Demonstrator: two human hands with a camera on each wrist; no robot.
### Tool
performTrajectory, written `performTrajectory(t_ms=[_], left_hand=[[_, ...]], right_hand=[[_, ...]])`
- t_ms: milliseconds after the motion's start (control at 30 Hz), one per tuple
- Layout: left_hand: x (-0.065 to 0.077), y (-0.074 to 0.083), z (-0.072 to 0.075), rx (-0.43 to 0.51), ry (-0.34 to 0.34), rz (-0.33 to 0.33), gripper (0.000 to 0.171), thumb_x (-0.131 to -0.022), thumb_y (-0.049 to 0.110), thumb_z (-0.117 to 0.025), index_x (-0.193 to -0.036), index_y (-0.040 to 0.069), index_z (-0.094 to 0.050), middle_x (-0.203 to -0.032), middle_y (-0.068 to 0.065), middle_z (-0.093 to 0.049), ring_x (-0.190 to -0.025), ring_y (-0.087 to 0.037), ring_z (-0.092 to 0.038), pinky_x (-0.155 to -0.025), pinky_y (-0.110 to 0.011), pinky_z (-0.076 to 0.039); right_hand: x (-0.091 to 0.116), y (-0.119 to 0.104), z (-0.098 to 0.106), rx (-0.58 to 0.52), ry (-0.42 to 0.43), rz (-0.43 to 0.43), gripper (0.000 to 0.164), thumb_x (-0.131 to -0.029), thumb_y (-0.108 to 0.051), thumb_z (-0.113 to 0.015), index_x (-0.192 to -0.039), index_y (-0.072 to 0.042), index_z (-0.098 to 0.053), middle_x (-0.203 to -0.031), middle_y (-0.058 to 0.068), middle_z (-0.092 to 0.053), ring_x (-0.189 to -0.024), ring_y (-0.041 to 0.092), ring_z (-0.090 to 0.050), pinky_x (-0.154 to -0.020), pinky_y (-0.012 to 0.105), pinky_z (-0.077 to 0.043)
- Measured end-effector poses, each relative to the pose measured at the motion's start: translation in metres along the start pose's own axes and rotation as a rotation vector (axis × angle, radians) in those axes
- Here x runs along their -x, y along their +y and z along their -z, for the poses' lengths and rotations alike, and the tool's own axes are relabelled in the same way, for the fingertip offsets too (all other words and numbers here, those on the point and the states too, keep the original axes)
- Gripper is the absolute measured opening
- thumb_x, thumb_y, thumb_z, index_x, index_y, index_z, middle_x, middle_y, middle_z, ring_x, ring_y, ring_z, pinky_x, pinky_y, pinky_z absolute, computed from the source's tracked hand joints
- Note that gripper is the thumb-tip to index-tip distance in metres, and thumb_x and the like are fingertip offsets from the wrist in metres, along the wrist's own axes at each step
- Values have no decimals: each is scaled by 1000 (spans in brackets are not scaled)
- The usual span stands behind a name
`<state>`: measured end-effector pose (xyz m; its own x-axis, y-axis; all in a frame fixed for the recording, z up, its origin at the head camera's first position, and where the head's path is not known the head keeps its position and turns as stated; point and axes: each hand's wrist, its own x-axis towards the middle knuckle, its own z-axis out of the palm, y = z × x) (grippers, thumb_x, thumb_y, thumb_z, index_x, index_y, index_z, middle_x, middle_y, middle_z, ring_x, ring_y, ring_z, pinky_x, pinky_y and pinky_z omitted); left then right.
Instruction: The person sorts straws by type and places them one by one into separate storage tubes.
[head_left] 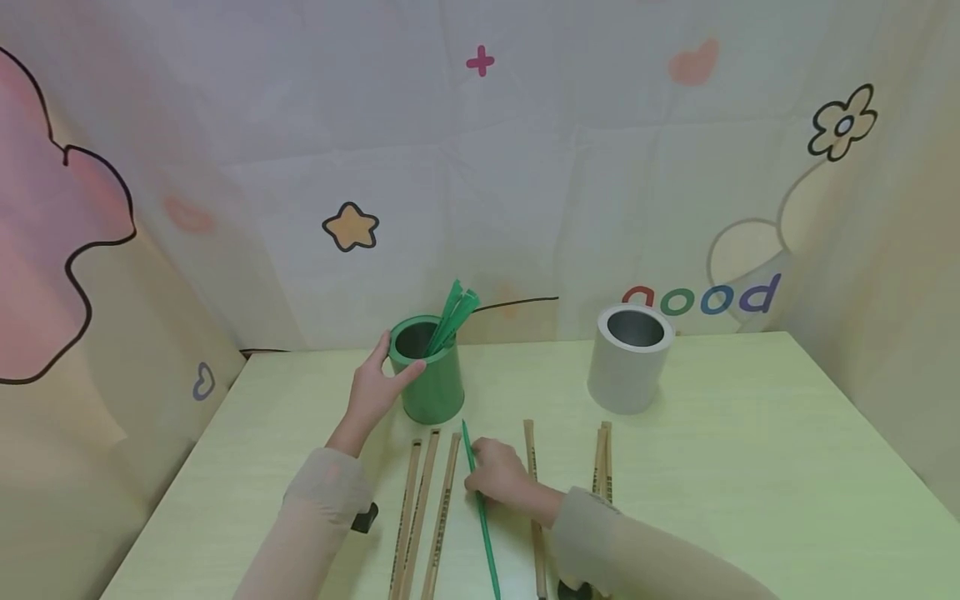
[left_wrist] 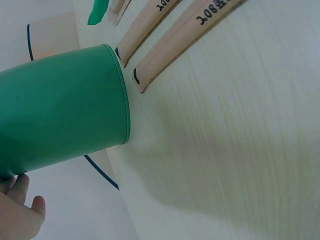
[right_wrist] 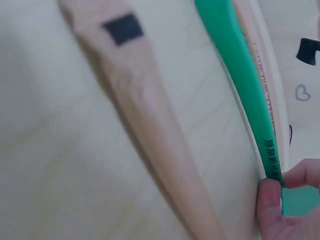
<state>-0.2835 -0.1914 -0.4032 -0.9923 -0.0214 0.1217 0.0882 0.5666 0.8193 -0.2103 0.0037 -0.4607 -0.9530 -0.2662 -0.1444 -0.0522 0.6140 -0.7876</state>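
Note:
My left hand (head_left: 372, 387) holds the green cup (head_left: 435, 390) at its upper left, thumb over the near rim and fingers along the far side. Upright on the table, the cup has several green paper-wrapped sticks (head_left: 453, 318) leaning to the right inside it. Just right of and nearer than the cup, my right hand (head_left: 501, 473) pinches another long green paper-wrapped stick (right_wrist: 250, 90) between thumb and finger. Dark printing shows by the fingertips (right_wrist: 271, 192) in the right wrist view. That stick runs toward the table's near side.
Several brown paper-wrapped sticks (head_left: 442, 517) lie left of the held green one. To its right lie a single brown stick (head_left: 529, 442) and a small group of brown sticks (head_left: 602, 454). A white cup (head_left: 628, 379) stands at the back right, before a printed cloth backdrop (head_left: 517, 208).

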Motion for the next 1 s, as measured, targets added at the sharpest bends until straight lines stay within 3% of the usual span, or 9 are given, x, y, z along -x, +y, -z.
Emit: performTrajectory(t_ms=[67,300,500,1000], left_hand=[[0,1,0,-3,-4,-1,95,-72,63,-56,-143,20,-10,-148,-3,-16,-135,-24,-17,-105,-46,-25],[0,3,2,-1,-6,-3,95,-72,63,-56,-143,20,-10,-148,-2,-16,-136,-23,-16,-106,-45,-25],[0,2,1,-2,-4,5,95,-72,63,-56,-143,19,-11,-148,-3,-16,-136,-23,-17,-106,-45,-24],[2,3,1,-22,0,-5,92,-75,60,-56,-143,19,-10,-148,-4,-17,-135,-23,-17,-106,-46,-25]], right_hand=[[0,2,1,-72,-5,-26,54,-68,4,-61,-120,9,-46,-104,26,-58,-40,11,-51,-40,23,-46],[3,2,16,-300,-45,-53,39,-71,4,-55,-110,8,-51,-65,9,-56,-44,11,-52,-44,25,-49],[7,-10,40,-501,-54,-35,30,-74,6,-50,-104,7,-49,-65,5,-53,-50,13,-53,-52,29,-52],[-1,-78,126,-665,114,143,16,-79,8,-51,-95,6,-50,-77,3,-52,-64,10,-59,-70,32,-54]])
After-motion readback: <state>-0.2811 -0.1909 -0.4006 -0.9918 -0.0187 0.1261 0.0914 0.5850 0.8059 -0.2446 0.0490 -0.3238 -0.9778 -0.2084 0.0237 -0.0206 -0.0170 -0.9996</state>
